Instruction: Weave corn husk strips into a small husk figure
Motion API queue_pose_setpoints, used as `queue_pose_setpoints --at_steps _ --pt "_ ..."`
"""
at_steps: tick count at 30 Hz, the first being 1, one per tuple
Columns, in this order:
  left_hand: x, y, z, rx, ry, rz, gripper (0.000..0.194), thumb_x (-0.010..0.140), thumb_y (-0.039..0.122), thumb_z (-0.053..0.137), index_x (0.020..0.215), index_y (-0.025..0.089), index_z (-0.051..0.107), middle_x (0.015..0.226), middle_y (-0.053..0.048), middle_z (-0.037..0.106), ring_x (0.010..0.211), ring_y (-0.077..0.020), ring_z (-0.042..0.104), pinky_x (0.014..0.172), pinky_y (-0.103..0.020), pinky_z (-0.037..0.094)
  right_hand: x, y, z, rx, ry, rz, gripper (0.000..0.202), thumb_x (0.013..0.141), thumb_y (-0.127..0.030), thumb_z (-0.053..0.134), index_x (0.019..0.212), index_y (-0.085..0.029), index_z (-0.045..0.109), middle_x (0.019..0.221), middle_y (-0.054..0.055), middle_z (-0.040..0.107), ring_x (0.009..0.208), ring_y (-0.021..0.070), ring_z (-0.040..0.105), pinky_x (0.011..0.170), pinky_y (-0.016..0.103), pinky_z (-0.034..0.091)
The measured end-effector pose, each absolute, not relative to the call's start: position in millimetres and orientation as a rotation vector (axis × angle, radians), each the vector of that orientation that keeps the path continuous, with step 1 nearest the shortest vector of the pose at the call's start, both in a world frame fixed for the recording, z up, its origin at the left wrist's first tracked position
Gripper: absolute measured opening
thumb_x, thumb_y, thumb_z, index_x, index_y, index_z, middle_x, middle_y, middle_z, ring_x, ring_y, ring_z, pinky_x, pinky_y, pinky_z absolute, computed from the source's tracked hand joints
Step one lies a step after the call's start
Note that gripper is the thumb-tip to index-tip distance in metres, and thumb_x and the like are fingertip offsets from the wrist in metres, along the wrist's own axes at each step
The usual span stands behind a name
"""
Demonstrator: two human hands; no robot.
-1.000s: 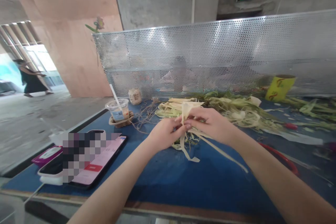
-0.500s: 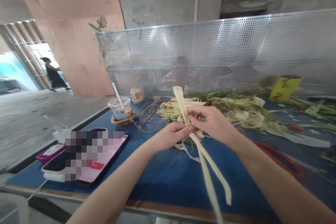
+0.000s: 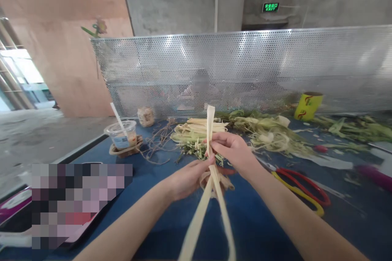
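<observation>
Pale husk strips [image 3: 210,124] are held upright above the blue table, their two long tails hanging apart toward the near edge. My left hand [image 3: 190,174] pinches them low, where the tails part. Just above, my right hand [image 3: 229,149] grips the same strips between thumb and fingers. Behind the hands lies a bundle of pale husks [image 3: 196,128] with small green stems in front of it. A curled tan husk piece [image 3: 225,183] rests on the table below the hands, partly covered by the strips.
Scissors [image 3: 301,193] with red and yellow handles lie beside my right forearm. A cup with a straw [image 3: 122,136], twine [image 3: 159,140] and a blurred-out phone [image 3: 82,208] are at left. Green husks [image 3: 266,128] and a yellow roll [image 3: 308,106] stand before a perforated metal screen [image 3: 171,69].
The view has shifted, and the scissors now show more fully. The husk strips have turned more upright, with their tails spread to either side. Both hands still hold them.
</observation>
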State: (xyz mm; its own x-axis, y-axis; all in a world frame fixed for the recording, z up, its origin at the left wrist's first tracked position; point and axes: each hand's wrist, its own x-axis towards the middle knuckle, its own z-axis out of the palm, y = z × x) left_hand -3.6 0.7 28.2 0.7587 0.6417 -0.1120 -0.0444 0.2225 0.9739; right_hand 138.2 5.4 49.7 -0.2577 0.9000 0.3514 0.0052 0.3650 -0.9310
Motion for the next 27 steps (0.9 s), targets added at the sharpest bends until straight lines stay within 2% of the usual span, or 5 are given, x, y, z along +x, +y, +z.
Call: queue_pose_setpoints --at_steps 4,11,17,22,27 --pt "-3 1 24 1.303 0.542 0.464 0.055 0.08 0.053 0.038 0.098 0.008 0.062 0.083 -0.015 0.069 0.078 -0.0218 0.063 0.072 -0.032 0.044 139 4 47 -0.931 -1.567 1.065 0.013 0.07 -0.016 0.051 0.08 -0.014 0.058 0.059 -0.001 0.063 0.049 0.0092 0.059 0.05 0.021 0.05" --pt "-11 2 23 1.619 0.688 0.483 0.051 0.081 0.05 0.039 0.064 0.011 0.066 0.052 -0.008 0.065 0.053 -0.0146 0.06 0.053 -0.021 0.044 139 -3 47 -1.078 -1.684 0.88 0.016 0.067 -0.015 0.05 0.082 -0.017 0.056 0.065 0.001 0.067 0.055 0.0126 0.061 0.045 0.021 0.048" --pt "-20 0 30 1.561 0.673 0.216 0.052 0.082 0.052 0.032 0.092 0.012 0.064 0.05 -0.005 0.064 0.041 -0.0127 0.058 0.045 -0.021 0.043 138 -1 44 -1.013 -1.81 0.842 0.011 0.071 -0.016 0.049 0.079 -0.016 0.056 0.066 0.001 0.066 0.062 0.0127 0.062 0.061 0.025 0.05" --pt "-23 1 32 1.686 0.711 0.364 0.051 0.082 0.047 0.039 0.052 0.012 0.06 0.039 -0.004 0.058 0.034 -0.009 0.053 0.041 -0.017 0.041 137 -3 41 -0.979 -1.753 1.011 0.011 0.073 -0.02 0.048 0.082 -0.018 0.055 0.065 0.0 0.064 0.056 0.0111 0.06 0.05 0.022 0.049" --pt "-15 0 26 1.318 0.605 0.407 0.04 0.081 0.043 0.044 0.063 0.01 0.06 0.054 -0.008 0.066 0.038 -0.0144 0.059 0.038 -0.021 0.043 136 -3 40 -1.01 -1.658 0.94 0.011 0.072 -0.02 0.051 0.082 -0.018 0.055 0.071 0.0 0.061 0.052 0.0092 0.055 0.04 0.019 0.044"
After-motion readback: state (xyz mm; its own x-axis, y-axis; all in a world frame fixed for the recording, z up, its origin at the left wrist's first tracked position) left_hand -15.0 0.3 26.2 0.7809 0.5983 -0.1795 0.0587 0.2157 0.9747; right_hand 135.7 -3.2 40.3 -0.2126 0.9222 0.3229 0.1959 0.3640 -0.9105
